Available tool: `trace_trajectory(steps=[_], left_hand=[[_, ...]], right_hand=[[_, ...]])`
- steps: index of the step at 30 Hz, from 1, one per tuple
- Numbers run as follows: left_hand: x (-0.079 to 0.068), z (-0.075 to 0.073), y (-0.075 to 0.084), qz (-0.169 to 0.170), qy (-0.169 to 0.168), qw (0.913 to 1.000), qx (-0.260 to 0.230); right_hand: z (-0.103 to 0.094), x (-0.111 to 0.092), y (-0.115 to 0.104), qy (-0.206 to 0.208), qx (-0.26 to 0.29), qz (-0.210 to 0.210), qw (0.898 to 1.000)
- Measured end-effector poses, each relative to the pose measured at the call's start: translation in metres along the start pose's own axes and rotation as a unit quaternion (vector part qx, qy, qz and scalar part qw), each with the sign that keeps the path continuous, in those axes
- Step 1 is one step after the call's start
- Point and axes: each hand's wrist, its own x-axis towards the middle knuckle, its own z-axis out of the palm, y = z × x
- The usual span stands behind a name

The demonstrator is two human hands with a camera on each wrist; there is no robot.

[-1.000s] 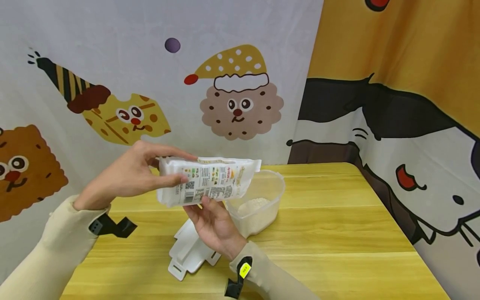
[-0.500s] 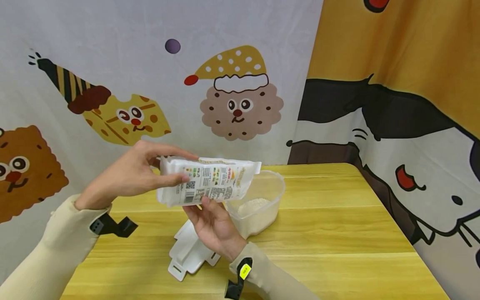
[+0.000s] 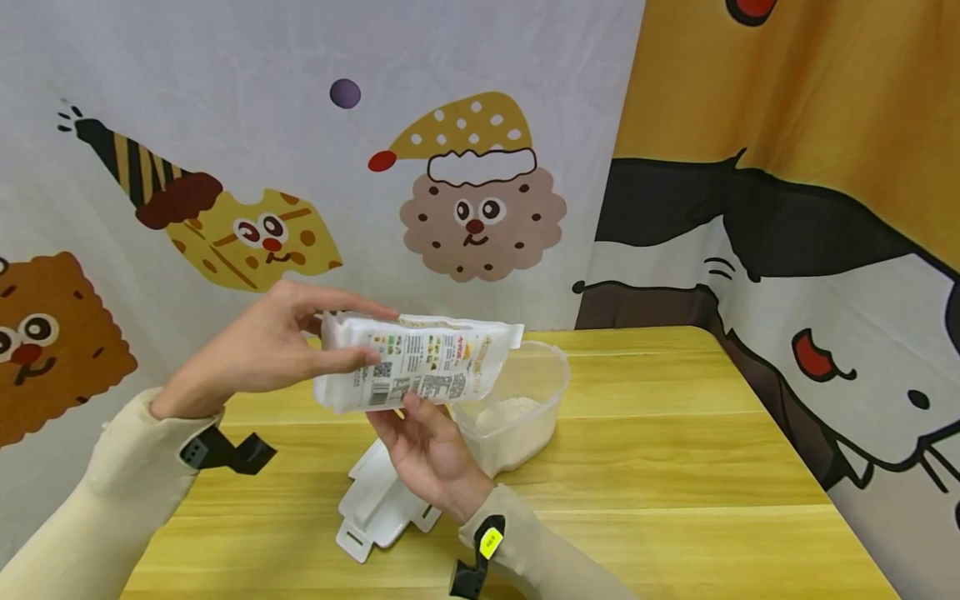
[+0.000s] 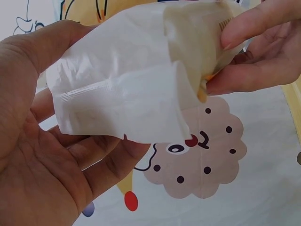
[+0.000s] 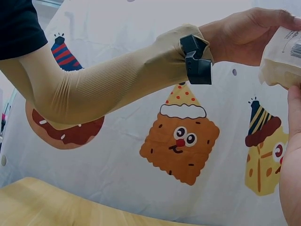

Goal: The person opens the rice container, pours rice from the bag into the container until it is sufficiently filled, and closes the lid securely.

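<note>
A white printed packet (image 3: 431, 358) lies nearly sideways in the air, its right end over the near-left rim of a clear plastic container (image 3: 551, 379). My left hand (image 3: 262, 354) grips the packet's left end, thumb on the printed face and fingers over the top. From below, my right hand (image 3: 435, 458) pinches its lower edge. Pale, fine-grained contents (image 3: 510, 412) sit in the container. In the left wrist view, the folded end of the packet (image 4: 113, 70) faces the camera, and the right hand (image 4: 265, 47) holds the far side. The packet's right end shows no visible flow.
A white plastic lid (image 3: 375, 500) with slotted tabs lies on the wooden table (image 3: 637, 500), partly behind the right hand. A cartoon-printed curtain (image 3: 480, 50) hangs behind the table's back edge.
</note>
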Motion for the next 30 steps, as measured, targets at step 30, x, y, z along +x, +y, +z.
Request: trace_trajectory(steps=[30], left_hand=[[0.0051, -0.0025, 0.0054, -0.003, -0.004, 0.9999, 0.01]], right_hand=[[0.0023, 0.0006, -0.0017, 0.0, 0.005, -0.003, 1.0]])
